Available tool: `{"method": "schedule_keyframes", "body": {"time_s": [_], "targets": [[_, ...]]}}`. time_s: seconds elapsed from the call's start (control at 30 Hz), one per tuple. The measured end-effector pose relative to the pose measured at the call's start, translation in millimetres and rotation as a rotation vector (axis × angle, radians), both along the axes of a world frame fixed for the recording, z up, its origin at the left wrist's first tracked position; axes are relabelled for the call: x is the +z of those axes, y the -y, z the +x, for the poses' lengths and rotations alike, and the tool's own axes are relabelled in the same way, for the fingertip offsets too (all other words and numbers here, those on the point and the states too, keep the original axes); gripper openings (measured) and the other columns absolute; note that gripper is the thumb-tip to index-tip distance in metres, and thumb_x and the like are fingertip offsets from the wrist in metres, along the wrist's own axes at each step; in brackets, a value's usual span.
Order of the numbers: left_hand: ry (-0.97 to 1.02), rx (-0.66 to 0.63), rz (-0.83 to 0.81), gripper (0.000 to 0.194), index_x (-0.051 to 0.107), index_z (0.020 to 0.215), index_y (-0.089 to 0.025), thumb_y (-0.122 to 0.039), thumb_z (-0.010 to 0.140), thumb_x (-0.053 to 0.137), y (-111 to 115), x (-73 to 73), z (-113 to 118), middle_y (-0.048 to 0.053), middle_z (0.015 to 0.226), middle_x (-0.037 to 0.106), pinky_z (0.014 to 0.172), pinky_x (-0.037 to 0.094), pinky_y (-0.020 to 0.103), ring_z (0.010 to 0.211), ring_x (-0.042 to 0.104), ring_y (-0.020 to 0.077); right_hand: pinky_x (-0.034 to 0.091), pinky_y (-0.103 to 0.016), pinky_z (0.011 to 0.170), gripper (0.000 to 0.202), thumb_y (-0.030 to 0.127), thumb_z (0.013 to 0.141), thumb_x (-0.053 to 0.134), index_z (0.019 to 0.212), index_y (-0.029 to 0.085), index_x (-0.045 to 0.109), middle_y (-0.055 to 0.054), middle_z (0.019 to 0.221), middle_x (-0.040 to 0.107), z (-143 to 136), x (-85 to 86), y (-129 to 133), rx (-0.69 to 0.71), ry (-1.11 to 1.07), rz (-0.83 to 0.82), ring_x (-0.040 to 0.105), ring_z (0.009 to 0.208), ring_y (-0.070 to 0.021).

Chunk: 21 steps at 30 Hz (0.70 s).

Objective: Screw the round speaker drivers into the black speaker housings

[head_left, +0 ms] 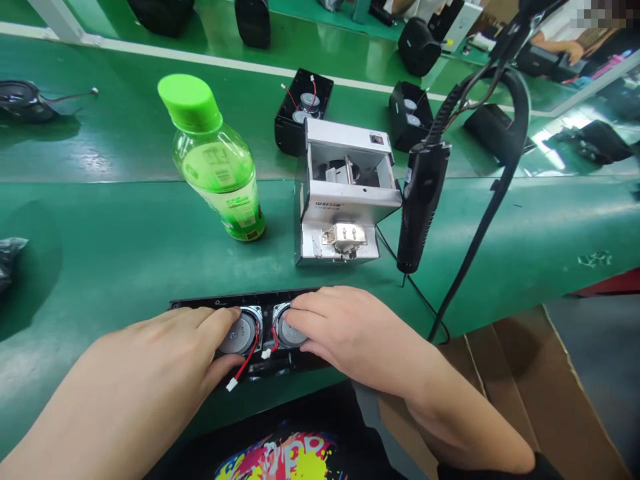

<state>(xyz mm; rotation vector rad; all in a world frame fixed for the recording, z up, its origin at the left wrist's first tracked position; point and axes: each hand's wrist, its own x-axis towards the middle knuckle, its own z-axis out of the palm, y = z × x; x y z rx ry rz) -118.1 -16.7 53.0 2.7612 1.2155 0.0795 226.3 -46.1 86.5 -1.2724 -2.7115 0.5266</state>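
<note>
Lettering reading WEIXIN runs across the front of the silver screw feeder [345,193] that stands on the green worktop [125,260], and it is the only writing that reads clearly; the label on the green bottle [216,160] to its left carries pale characters and a small code patch too blurred to make out. At the near edge of the worktop lies a long black speaker panel [200,305] with two round silver drivers set side by side. The left hand [165,360] rests on the left driver [240,333], its grip loose, thumb and forefinger spread around the driver's rim rather than closed on it. The right hand [360,337] lies flat over the right driver [289,331], fingers extended and pressing down, nothing clasped. Red wires [250,353] with small white plugs trail from between the drivers toward the panel's near edge. A black electric screwdriver [420,200] hangs upright just right of the feeder, tip close to the worktop, on a dark cable. Farther back, black speaker boxes [303,107] sit on the belt, two with their drivers facing up
</note>
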Motion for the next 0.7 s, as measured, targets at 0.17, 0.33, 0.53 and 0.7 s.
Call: {"method": "schedule_keyframes", "body": {"time_s": [0.17, 0.33, 0.53, 0.7], "targets": [[0.02, 0.022, -0.039, 0.025, 0.08, 0.134, -0.038, -0.042, 0.128, 0.055, 2.9, -2.0, 2.7, -0.001, 0.111, 0.09, 0.07, 0.044, 0.04, 0.089, 0.086, 0.0293, 0.067, -0.042, 0.097, 0.008, 0.016, 0.124, 0.082, 0.128, 0.022, 0.085, -0.012, 0.136, 0.094, 0.4, 0.0, -0.6, 0.009, -0.004, 0.01, 0.086, 0.112, -0.0264], [0.065, -0.005, 0.0, 0.022, 0.079, 0.134, -0.038, -0.041, 0.126, 0.059, 2.2, -10.4, -0.1, 0.002, 0.109, 0.09, 0.069, 0.034, 0.043, 0.086, 0.083, 0.0293, 0.069, -0.042, 0.099, 0.007, 0.019, 0.124, 0.084, 0.13, 0.021, 0.085, -0.013, 0.136, 0.095, 0.6, -2.0, 0.0, 0.006, -0.001, -0.003, 0.087, 0.113, -0.0272], [0.135, -0.027, 0.07, 0.028, 0.082, 0.137, -0.039, -0.047, 0.124, 0.058, 2.1, -22.1, -2.4, 0.005, 0.105, 0.089, 0.068, 0.032, 0.047, 0.083, 0.08, 0.0297, 0.072, -0.045, 0.103, 0.014, 0.024, 0.123, 0.088, 0.136, 0.02, 0.086, -0.014, 0.14, 0.095, 1.3, -1.9, 1.0, -0.008, -0.027, -0.025, 0.089, 0.118, -0.0291], [0.189, -0.036, 0.042, 0.038, 0.076, 0.159, -0.042, -0.046, 0.126, 0.057, 6.9, -26.4, -4.5, 0.005, 0.129, 0.094, 0.078, 0.045, 0.049, 0.101, 0.087, 0.0338, 0.074, -0.046, 0.102, 0.017, 0.024, 0.123, 0.088, 0.138, 0.018, 0.085, -0.016, 0.147, 0.095, 3.9, -1.3, 1.9, 0.02, -0.022, -0.004, 0.091, 0.12, -0.0296]]}}
